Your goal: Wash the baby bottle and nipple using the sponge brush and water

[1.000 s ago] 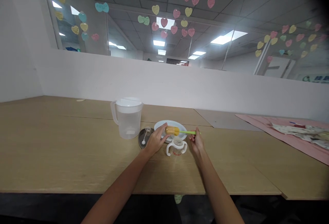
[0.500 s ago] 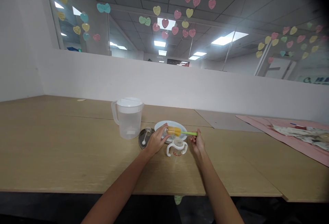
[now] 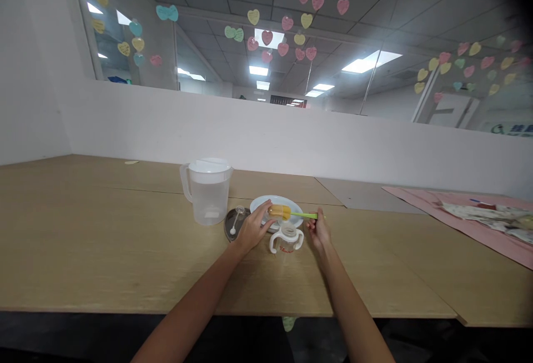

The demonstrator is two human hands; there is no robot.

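Observation:
My left hand (image 3: pixel 253 231) is closed around a small clear cup-shaped piece (image 3: pixel 272 211), held sideways above a white plate (image 3: pixel 259 201). The yellow head of a brush (image 3: pixel 285 212) sits in its mouth. Fingers of my right hand (image 3: pixel 320 231) are wrapped round the end of the brush's thin green handle. Below and between the hands stands a clear baby bottle (image 3: pixel 287 239) with two white handles and an open top. Left of my left hand, a clear part with a white-ended straw (image 3: pixel 236 221) rests on a dark round dish (image 3: pixel 229 232).
A translucent lidded pitcher (image 3: pixel 210 199) with liquid in it stands behind and left of the dish. Far right, a pink cloth (image 3: pixel 416 199) carries crumpled packets (image 3: pixel 474 211). The wooden table (image 3: pixel 125 252) has its front edge near me and meets a white wall (image 3: pixel 266 141).
The brush and my right hand have shifted very slightly to the left. Everything else stays in place.

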